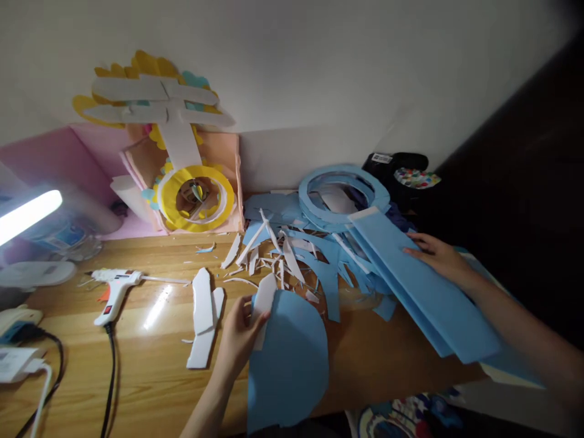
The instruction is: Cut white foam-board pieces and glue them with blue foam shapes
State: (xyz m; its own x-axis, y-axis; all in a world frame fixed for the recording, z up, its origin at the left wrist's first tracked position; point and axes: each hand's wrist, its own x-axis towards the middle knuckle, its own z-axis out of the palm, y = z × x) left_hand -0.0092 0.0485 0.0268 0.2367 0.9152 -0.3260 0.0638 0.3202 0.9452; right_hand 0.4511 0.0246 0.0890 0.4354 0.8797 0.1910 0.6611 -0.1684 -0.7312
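My left hand is closed on a white foam strip, thumb on top, at the left edge of a blue foam sheet with a rounded side. On the right, my right hand grips the far edge of long, folded or stacked blue foam panels, tilted over the table. Behind them lie blue rings, one on another. White and blue foam scraps are scattered between my hands and the wall. Overlapping white foam strips rest left of my left hand.
A glue gun with a black cord lies at the left. Behind it stand a yellow ring and a peach box. A bright lamp, a plastic bottle and plugs with cables line the left edge.
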